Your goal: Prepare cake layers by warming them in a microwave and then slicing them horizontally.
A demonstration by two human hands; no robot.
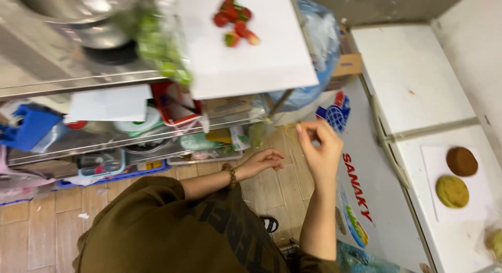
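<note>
My left hand [263,162], with a beaded bracelet at the wrist, hangs over the tiled floor with its fingers loosely apart and nothing in it. My right hand [319,147] is raised beside it, close to the side of a white chest freezer [418,79]. Its thumb and forefinger are pinched near a thin pale yellowish wisp. Whether they hold it is unclear. Above both hands, a white cutting board [246,64] with several red strawberries [235,19] sticks out over the edge of a steel table [63,79].
Blurred green grapes [157,43] and a metal bowl [73,6] sit on the steel table, with cluttered shelves [104,137] below. On the freezer lid, white paper carries a brown round cake [461,161] and a yellow-green one [452,191]. A blue plastic bag [319,37] and a cardboard box [348,64] stand between table and freezer.
</note>
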